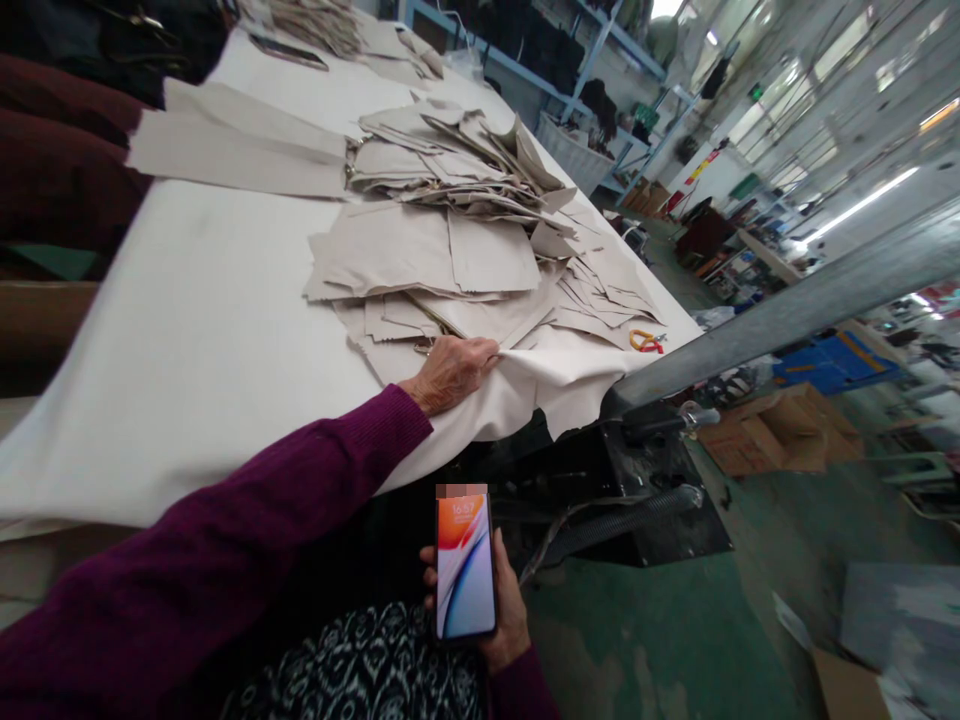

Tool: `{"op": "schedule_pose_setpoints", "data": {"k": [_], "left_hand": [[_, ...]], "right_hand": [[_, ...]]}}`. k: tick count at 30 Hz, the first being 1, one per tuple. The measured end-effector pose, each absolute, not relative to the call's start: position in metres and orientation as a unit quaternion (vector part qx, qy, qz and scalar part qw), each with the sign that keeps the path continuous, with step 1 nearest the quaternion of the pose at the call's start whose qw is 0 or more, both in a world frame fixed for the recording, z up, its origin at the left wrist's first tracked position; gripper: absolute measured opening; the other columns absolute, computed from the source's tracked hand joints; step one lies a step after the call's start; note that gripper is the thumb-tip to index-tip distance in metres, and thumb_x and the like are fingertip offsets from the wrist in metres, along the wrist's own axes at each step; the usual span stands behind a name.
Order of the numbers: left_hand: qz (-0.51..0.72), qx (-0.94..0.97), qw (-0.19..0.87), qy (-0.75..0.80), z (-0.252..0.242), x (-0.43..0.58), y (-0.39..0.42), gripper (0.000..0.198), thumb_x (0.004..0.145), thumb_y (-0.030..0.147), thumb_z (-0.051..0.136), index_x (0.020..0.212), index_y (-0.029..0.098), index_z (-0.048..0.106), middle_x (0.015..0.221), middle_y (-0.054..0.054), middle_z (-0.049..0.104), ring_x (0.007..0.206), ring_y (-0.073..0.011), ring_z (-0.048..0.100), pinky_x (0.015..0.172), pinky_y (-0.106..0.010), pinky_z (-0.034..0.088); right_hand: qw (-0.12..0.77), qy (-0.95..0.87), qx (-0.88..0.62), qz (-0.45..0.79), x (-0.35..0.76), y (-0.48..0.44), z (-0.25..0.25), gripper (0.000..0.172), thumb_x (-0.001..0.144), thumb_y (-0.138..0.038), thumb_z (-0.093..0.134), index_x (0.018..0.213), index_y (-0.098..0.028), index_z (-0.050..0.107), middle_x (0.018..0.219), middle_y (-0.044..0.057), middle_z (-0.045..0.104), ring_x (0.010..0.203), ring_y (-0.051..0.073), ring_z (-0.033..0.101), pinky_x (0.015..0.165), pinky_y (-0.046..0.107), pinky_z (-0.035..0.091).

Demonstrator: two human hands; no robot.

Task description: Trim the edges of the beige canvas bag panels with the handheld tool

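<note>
Closest to us, down by the lap, our right hand [509,612] has the smartphone [466,570] in its grasp, thumb along one side and fingertips curling round the other, screen facing us. Its top strip is pixelated out, and most of the palm is hidden behind it. The phone's long axis points toward the table edge, so it sits below and a touch right of our left hand [452,372], apart from it. That left hand is clenched on a fold of the white cover cloth [232,330] right at the edge; the fold runs off to its right, and we can't see its fingertips properly. Just past it lie beige fabric pieces [390,250], with what looks like a metal zipper [439,318] mostly buried. The yellow-and-red snips [646,342] sit off right, nearer our left hand. Further back there's a messy beige pile [442,165], lower layers hidden, then a dark flat object [291,52] we can't identify.
</note>
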State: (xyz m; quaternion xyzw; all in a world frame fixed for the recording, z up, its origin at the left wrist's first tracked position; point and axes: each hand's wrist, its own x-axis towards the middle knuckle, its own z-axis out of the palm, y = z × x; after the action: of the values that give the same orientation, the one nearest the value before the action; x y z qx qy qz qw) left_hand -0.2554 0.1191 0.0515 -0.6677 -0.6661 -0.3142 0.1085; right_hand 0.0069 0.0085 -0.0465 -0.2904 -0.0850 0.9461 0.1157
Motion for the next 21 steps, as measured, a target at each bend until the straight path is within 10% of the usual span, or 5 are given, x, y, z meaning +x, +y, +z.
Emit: {"op": "schedule_pose_setpoints", "data": {"k": [21], "left_hand": [[-0.305,-0.669,0.12,-0.667,0.054,-0.255,0.118,0.026,0.092,0.027,0.041,0.079,0.015,0.059,0.074,-0.006,0.068,0.059,-0.0161,0.061,0.052,-0.026,0.036]], "right_hand": [[0.113,-0.087,-0.326,0.935,0.004,0.012,-0.057,0.077,0.079,-0.073,0.039,0.114,-0.008,0.056,0.103,0.019,0.068,0.078,0.022,0.063,0.067,0.035,0.048]]}}
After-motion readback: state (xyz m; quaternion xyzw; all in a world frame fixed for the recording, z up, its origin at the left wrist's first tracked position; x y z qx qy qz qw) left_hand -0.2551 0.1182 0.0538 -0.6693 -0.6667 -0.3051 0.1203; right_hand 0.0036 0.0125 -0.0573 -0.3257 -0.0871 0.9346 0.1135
